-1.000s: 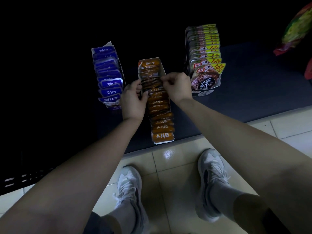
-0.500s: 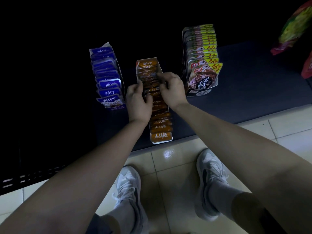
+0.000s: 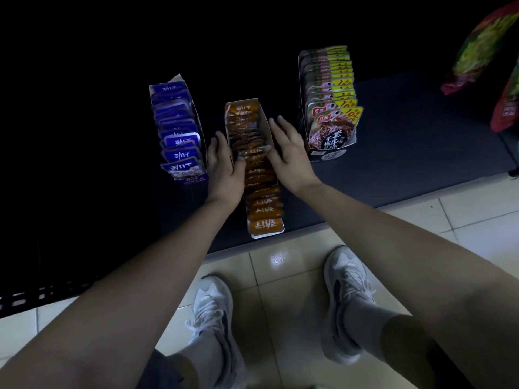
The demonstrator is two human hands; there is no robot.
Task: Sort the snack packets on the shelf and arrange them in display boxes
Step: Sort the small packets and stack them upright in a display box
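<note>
Fingers [image 3: 218, 146] of the left hand [image 3: 224, 172], curled over the row half a second earlier, are now laid nearly straight along the left wall of the narrow white cardboard display box [image 3: 265, 122], with the thumb rested on the orange foil snack packets [image 3: 259, 189]. The right hand [image 3: 290, 157] is likewise uncurled: fingers [image 3: 282, 127] are spread against the right wall, thumb tip touching the packet tops. Nothing is gripped by either hand. The box is stood on the dark shelf [image 3: 407, 141], its front end at the shelf edge, between a box of blue packets [image 3: 179, 136] and a box of brown-and-yellow packets [image 3: 330, 108]. Pale tiled floor [image 3: 295, 276] and white trainers [image 3: 346, 279] are noted below.
</note>
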